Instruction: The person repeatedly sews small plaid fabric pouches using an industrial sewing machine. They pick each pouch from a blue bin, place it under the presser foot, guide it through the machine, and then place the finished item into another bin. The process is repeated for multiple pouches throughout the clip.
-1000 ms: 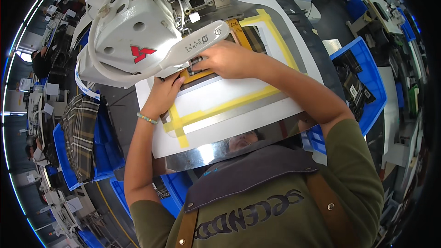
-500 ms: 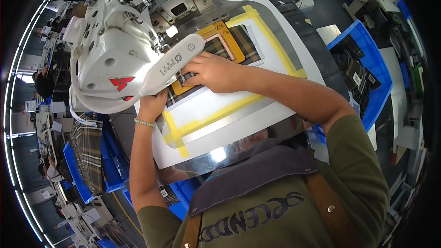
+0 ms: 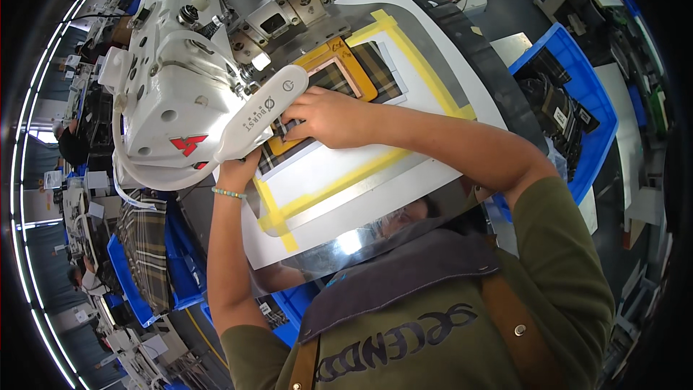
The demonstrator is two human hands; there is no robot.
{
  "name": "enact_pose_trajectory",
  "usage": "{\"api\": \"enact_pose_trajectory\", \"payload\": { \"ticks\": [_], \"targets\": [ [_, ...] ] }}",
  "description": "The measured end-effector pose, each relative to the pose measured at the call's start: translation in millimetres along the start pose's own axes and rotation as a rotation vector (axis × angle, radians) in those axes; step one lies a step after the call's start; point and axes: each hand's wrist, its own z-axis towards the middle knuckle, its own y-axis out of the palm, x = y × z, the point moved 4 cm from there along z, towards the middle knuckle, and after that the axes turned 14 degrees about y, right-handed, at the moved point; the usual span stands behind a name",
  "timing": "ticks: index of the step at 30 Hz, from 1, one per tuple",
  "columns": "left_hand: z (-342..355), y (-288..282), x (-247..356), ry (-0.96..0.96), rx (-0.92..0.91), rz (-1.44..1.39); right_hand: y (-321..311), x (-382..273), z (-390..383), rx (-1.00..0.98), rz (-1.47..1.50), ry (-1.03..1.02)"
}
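Right hand point(image 3: 333, 118), in the head view, lies palm down across the near side of an orange frame point(image 3: 367, 85), its fingers reaching left, slightly bent and parted, over the plaid cloth point(image 3: 383, 76) within; it appears to rest there without gripping anything. Cloth shows on both sides of that hand: beyond the frame's right end, and at lower left, between the two hands. Left hand point(image 3: 240, 167) is beside the cloth's lower-left end, its fingertips hidden behind a white lamp point(image 3: 261, 111), so I cannot tell how far they are open or whether they hold anything. Beneath cloth and frame is a white panel point(image 3: 345, 162) edged with yellow tape point(image 3: 276, 218). A white sewing machine point(image 3: 167, 94) stands just left of the frame.
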Motion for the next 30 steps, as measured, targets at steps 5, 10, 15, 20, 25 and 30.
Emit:
{"api": "enact_pose_trajectory", "payload": {
  "ticks": [5, 10, 15, 20, 25, 30],
  "targets": [
    [-13.9, 1.4, -25.7, 0.035, -0.101, 0.111, 0.8, 4.2, 7.2, -0.018, -0.002, 0.003],
    [-7.5, 8.5, -37.8, 0.026, -0.272, 0.316, 1.9, 8.6, 11.3, -0.05, 0.001, 0.058],
    [-4.2, 8.5, -54.8, 0.017, -0.068, 0.051, -0.8, 8.4, 15.6, -0.06, 0.042, 0.063],
    [3.5, 6.8, -39.3, 0.097, 0.001, 0.141, -3.1, 10.4, 23.9, -0.152, 0.058, 0.143],
    [-1.2, 9.8, -51.0, 0.036, -0.097, 0.187, -3.4, 9.6, 34.2, -0.105, -0.024, 0.185],
    [-18.6, 6.9, -42.9, -0.06, -0.054, 0.117, -6.7, 3.0, 34.3, -0.168, 0.027, 0.184]
  ]
}}
